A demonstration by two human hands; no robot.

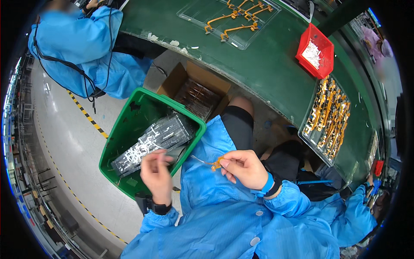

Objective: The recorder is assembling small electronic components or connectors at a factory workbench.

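My right hand [248, 168] is closed in a pinch on a small orange flexible circuit [217, 164], held over my lap. A thin pale strip [198, 159] extends from the circuit toward the left; whether it belongs to it I cannot tell. Over the near rim of a green bin [113, 142] is my left hand [156, 175], its fingers bent and smeared by motion, so any hold is unclear. Inside the bin lie dark plastic trays [166, 136] strewn with small white scraps [142, 149].
Orange circuits fill a clear tray [307, 134] at the green table's [276, 64] edge; several more lie on another tray [183, 15]. A red box [330, 56] holds white pieces. A cardboard box [220, 84] stands behind the bin. A person in blue [77, 39] sits far left.
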